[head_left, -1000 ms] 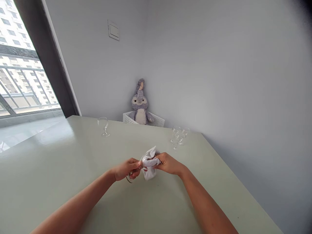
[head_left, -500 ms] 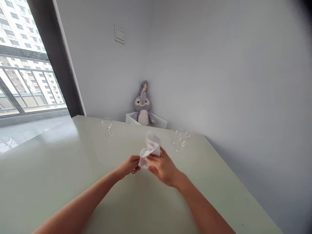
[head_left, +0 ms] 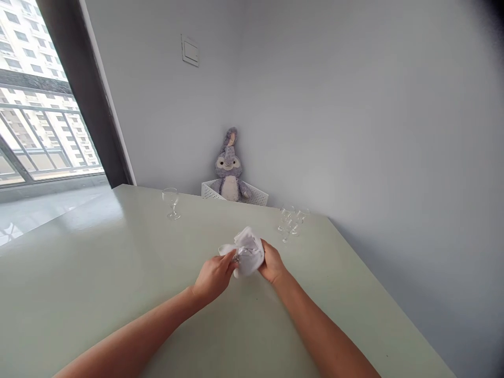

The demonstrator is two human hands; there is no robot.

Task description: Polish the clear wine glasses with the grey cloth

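Above the middle of the table, my right hand [head_left: 271,262] is closed around a crumpled white cloth [head_left: 249,257], its fingers behind the fabric. My left hand [head_left: 216,275] meets it from the left, with thumb and fingers pinched on a small clear glass [head_left: 237,258]. Only a glint of that glass shows; the cloth and fingers hide most of it. Farther off at the left, a stemmed glass [head_left: 170,198] stands upright. Several similar stemmed glasses [head_left: 289,224] stand close together beyond my right hand.
The pale green table [head_left: 118,283] meets a grey wall along the right. Behind its far edge a grey plush rabbit [head_left: 229,170] sits in a white perforated basket [head_left: 258,197]. A glazed opening with a railing [head_left: 47,139] lies at the far left.
My right hand has turned and now cups the cloth from the right. My left hand has shifted right, its fingers now against the cloth, and the glass part formerly below it is hidden.
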